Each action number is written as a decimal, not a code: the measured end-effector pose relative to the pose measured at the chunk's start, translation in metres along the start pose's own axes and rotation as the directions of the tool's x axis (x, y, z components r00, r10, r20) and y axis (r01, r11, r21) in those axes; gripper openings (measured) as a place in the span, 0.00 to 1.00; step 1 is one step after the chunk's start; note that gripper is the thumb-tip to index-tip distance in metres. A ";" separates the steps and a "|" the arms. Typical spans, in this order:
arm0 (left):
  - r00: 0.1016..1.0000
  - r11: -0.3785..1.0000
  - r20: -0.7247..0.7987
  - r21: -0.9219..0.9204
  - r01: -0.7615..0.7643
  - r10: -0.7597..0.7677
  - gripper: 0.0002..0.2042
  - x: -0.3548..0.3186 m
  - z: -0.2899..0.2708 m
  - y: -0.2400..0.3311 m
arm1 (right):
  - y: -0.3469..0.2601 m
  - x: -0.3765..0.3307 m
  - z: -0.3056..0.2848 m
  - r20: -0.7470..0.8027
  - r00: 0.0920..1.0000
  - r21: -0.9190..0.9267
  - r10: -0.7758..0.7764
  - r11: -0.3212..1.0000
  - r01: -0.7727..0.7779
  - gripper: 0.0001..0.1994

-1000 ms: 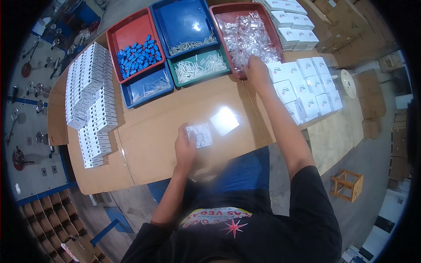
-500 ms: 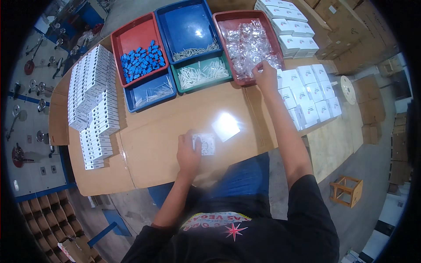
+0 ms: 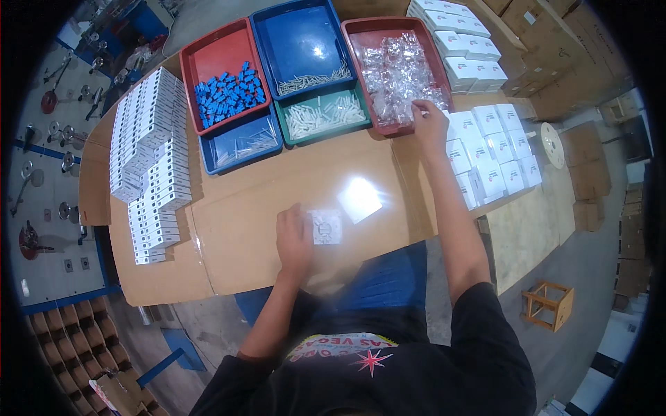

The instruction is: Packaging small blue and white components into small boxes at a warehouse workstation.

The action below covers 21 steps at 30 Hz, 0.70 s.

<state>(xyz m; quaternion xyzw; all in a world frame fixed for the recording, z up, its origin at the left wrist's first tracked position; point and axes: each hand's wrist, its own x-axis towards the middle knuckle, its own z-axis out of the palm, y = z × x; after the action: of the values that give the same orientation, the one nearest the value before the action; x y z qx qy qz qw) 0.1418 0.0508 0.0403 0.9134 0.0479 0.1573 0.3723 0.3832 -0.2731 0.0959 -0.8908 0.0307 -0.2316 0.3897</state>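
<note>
Left hand [image 3: 294,239]: rests flat on the tabletop [image 3: 263,208], fingers spread loosely and touching the left edge of a small white square part [image 3: 326,227]; nothing is clasped.
Right hand [image 3: 429,126]: stretched forward to the near right corner of the dark red tray [image 3: 361,28]; fingers curled over the clear plastic packets [image 3: 399,69] there, but whether they pinch one cannot be told.
Small white square part: lies flat on the tabletop directly in front of the person, just left of a bright glare patch.
Dark red tray: at the far right of the tray group, filled with the clear packets.
Blue tray [image 3: 298,35]: far centre, holding a row of pale small pieces along its near edge.
Green tray [image 3: 325,116]: just in front of the blue tray, holding pale small pieces.
Red tray [image 3: 218,59]: far left of the group, holding small blue parts [image 3: 229,93].
Low blue tray [image 3: 241,142]: in front of the red tray.
White boxes, left [image 3: 149,159]: stacked in rows along the left tabletop edge.
White boxes, right [image 3: 492,149]: grouped beside the right forearm, right of the dark red tray.
</note>
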 end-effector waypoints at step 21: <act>0.867 0.174 0.346 -0.888 0.426 -0.358 0.18 0.024 -0.035 0.073 | -0.151 -0.231 0.002 0.450 0.889 0.700 0.087 0.584 -0.412 0.08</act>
<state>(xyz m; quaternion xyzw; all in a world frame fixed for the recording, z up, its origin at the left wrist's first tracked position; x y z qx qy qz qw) 0.1513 0.0264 0.1205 0.4722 0.1672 0.0272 0.8651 0.1598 -0.1125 0.1115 -0.6451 -0.0188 0.0079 0.7638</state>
